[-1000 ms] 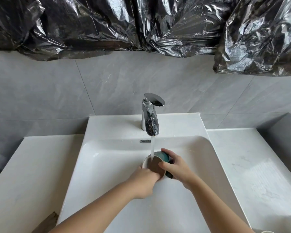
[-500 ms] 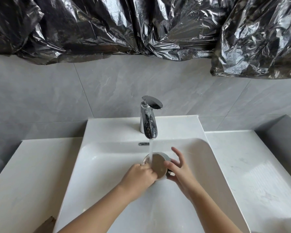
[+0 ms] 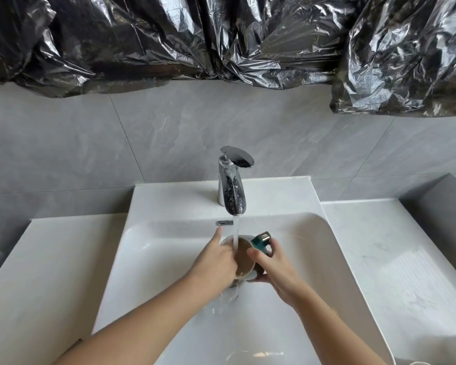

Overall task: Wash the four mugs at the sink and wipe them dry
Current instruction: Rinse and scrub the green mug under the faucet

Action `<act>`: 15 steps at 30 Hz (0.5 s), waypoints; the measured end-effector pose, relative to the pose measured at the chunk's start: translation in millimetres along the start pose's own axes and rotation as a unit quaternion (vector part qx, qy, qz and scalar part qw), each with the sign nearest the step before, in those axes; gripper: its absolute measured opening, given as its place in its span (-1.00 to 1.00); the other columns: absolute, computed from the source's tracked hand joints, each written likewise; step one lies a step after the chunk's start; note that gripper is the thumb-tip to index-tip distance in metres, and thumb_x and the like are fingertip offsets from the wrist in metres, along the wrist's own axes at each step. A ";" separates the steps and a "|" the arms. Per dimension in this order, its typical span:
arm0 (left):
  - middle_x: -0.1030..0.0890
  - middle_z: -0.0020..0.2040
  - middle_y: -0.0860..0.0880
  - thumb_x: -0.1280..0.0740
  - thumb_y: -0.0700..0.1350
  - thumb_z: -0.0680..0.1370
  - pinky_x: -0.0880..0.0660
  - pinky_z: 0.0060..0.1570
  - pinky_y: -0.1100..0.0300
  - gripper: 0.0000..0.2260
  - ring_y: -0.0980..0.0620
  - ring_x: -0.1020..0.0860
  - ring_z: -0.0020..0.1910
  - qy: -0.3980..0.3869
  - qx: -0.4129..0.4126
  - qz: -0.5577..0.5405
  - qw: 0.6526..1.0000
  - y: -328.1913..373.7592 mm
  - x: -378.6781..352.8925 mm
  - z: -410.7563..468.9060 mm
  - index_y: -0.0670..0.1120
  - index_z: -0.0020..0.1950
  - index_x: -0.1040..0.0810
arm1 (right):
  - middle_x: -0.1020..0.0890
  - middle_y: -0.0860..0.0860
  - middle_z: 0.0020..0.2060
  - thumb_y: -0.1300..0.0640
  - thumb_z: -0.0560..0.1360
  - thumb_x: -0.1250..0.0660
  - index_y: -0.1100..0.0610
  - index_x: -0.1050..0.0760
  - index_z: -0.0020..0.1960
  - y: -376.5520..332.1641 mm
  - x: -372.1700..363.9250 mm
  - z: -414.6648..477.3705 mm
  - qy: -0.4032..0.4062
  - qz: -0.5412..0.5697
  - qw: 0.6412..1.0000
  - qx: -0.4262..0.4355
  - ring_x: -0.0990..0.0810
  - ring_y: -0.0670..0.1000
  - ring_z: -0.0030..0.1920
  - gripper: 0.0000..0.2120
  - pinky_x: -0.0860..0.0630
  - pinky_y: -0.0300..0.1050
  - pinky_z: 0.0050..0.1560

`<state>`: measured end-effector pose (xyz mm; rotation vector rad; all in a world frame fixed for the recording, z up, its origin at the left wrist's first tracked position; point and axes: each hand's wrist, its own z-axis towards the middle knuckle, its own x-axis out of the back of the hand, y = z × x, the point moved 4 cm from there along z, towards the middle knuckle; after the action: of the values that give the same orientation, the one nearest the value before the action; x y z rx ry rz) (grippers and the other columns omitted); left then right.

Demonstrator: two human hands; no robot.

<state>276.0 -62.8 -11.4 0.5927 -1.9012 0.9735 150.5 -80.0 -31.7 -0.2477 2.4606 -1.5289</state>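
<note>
Presently the right hand grips the mug under the running tap, the left hand rubbing inside, its grip indiscernible; emptying probably follows.

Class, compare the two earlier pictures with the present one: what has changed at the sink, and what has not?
The right hand, whose fingers were spread half a second ago, grips the mug again. The mug has turned, so its teal handle now sticks up at the far side. The left hand has stretched its thumb toward the tap. Unchanged: water runs into the mug, held over the sink.
</note>
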 end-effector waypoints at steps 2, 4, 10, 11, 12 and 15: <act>-0.23 0.52 -0.07 -0.22 -0.17 0.59 -0.05 0.45 -0.19 -0.57 -0.11 -0.10 0.50 0.001 0.026 -0.031 0.999 -0.5 0.5 0.5 -0.05 0.47 -0.31 | -0.65 0.25 0.04 0.07 0.31 -0.42 0.18 -0.38 0.20 -2.4 -1.5 1.0 0.007 -0.005 1.000 0.006 -0.70 0.07 -0.17 -0.49 -0.66 0.03 -0.17; -0.36 0.44 -0.13 -0.25 -0.26 0.54 -0.36 0.16 -0.04 -0.58 -0.14 -0.24 0.43 -0.012 0.042 -0.080 0.996 0.4 -0.7 -2.5 -0.07 0.40 -0.37 | -0.66 0.23 0.04 0.06 0.30 -0.42 0.17 -0.40 0.20 -2.5 -1.2 1.1 0.012 -0.013 1.000 0.005 -0.70 0.06 -0.17 -0.49 -0.67 0.06 -0.16; -0.57 0.11 -0.14 -0.19 -0.21 0.58 -0.31 -0.27 0.13 -0.73 -0.25 -0.53 -0.04 0.000 0.080 -0.353 0.932 15.3 2.7 -17.1 -0.07 0.28 -0.37 | -0.67 0.19 0.03 -0.01 0.24 -0.45 0.12 -0.43 0.21 1.1 1.7 3.5 0.019 -0.036 0.999 -0.014 -0.71 0.08 -0.11 -0.43 -0.63 0.28 0.00; -0.57 0.10 -0.14 -0.18 -0.18 0.59 -0.33 -0.23 0.12 -0.79 -0.24 -0.53 0.00 -0.005 0.085 -0.388 0.918 18.2 3.3 -18.7 -0.06 0.22 -0.40 | -0.66 0.18 0.03 0.00 0.25 -0.45 0.11 -0.43 0.21 -0.1 1.8 3.3 0.019 -0.039 0.999 -0.013 -0.71 0.07 -0.11 -0.44 -0.63 0.28 0.00; -0.57 0.09 -0.15 -0.18 -0.17 0.59 -0.35 -0.21 0.11 -0.81 -0.23 -0.53 0.01 -0.008 0.077 -0.390 0.918 20.5 0.8 -20.2 -0.06 0.19 -0.42 | -0.66 0.18 0.03 0.01 0.26 -0.45 0.10 -0.43 0.21 -1.0 2.5 3.6 0.017 -0.044 0.999 -0.011 -0.71 0.08 -0.10 -0.45 -0.63 0.27 0.00; -0.56 0.09 -0.10 -0.28 -0.25 0.49 -0.35 -0.26 0.11 -0.66 -0.18 -0.54 0.01 0.057 0.055 -0.284 0.956 11.6 -9.9 -20.3 0.00 0.23 -0.38 | -0.67 0.16 0.02 0.05 0.28 -0.45 0.11 -0.43 0.20 -3.8 2.9 3.1 -0.001 -0.058 0.998 -0.021 -0.72 0.10 -0.10 -0.48 -0.66 0.20 -0.04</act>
<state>282.5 -39.3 -18.6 1.0533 -1.4523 0.7158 148.7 -85.1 -30.0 -0.4057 2.5190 -1.5196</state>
